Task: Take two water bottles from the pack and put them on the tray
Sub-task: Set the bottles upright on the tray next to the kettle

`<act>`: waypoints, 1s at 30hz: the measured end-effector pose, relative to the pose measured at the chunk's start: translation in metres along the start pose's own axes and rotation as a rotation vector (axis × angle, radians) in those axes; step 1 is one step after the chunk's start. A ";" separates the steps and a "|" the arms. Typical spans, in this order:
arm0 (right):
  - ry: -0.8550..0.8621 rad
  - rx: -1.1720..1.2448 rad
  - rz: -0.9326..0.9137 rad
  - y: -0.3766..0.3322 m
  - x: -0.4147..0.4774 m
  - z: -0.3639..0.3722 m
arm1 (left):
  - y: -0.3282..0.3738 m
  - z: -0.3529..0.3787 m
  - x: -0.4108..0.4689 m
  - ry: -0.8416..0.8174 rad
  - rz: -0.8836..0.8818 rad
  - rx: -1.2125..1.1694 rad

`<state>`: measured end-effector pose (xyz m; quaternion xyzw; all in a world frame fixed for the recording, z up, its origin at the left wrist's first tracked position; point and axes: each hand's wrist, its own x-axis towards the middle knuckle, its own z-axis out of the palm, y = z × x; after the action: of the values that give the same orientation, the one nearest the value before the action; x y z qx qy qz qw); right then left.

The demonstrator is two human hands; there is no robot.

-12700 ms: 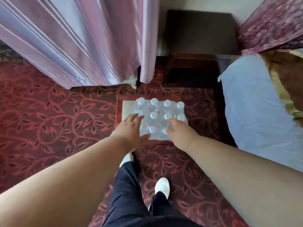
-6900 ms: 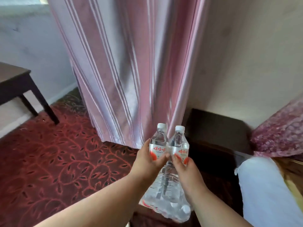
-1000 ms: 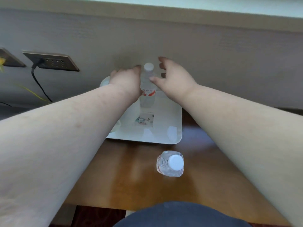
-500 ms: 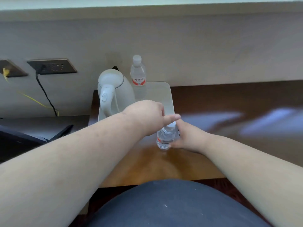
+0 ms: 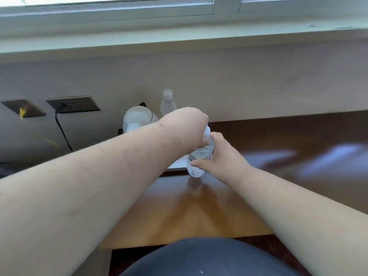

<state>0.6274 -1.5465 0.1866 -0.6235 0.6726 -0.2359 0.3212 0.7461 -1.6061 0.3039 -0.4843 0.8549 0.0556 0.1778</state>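
One clear water bottle (image 5: 167,102) with a white cap stands upright at the back of the white tray (image 5: 178,165), against the wall. A second clear bottle (image 5: 199,160) hangs just above the wooden table at the tray's front edge. My right hand (image 5: 221,154) grips its body from the right, and my left hand (image 5: 187,126) is closed over its neck and cap. My left forearm hides most of the tray.
A white electric kettle (image 5: 137,118) stands on the tray's left side, partly behind my left arm. Wall sockets (image 5: 72,104) with a black cable sit to the left. The wooden table (image 5: 278,152) stretches to the right under a window sill.
The second bottle has risen off the table and moved toward the tray's front edge, with both hands now on it. The view has tilted upward, showing the window.
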 end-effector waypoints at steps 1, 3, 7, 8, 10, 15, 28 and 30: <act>-0.045 0.043 -0.027 -0.002 0.010 -0.008 | -0.008 -0.007 0.003 0.031 0.025 0.006; -0.138 0.066 -0.101 -0.006 0.033 -0.024 | -0.024 -0.019 0.012 0.073 0.072 0.016; -0.154 0.028 -0.128 -0.011 0.091 -0.036 | -0.044 -0.037 0.046 0.072 0.044 -0.002; -0.136 0.018 -0.122 -0.011 0.106 -0.035 | -0.049 -0.040 0.056 0.071 0.025 -0.003; -0.117 -0.005 -0.115 -0.011 0.138 -0.033 | -0.056 -0.044 0.076 0.078 -0.020 0.016; -0.186 -0.124 -0.091 -0.001 0.201 -0.011 | -0.069 -0.036 0.124 -0.029 -0.141 0.027; -0.162 -0.043 -0.021 0.031 0.245 0.030 | -0.081 -0.009 0.186 -0.158 -0.258 -0.018; -0.161 -0.012 -0.015 0.034 0.246 0.033 | -0.084 -0.005 0.194 -0.139 -0.253 -0.027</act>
<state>0.6238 -1.7840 0.1058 -0.6473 0.6414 -0.1833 0.3688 0.7256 -1.8082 0.2453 -0.5855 0.7718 0.0777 0.2356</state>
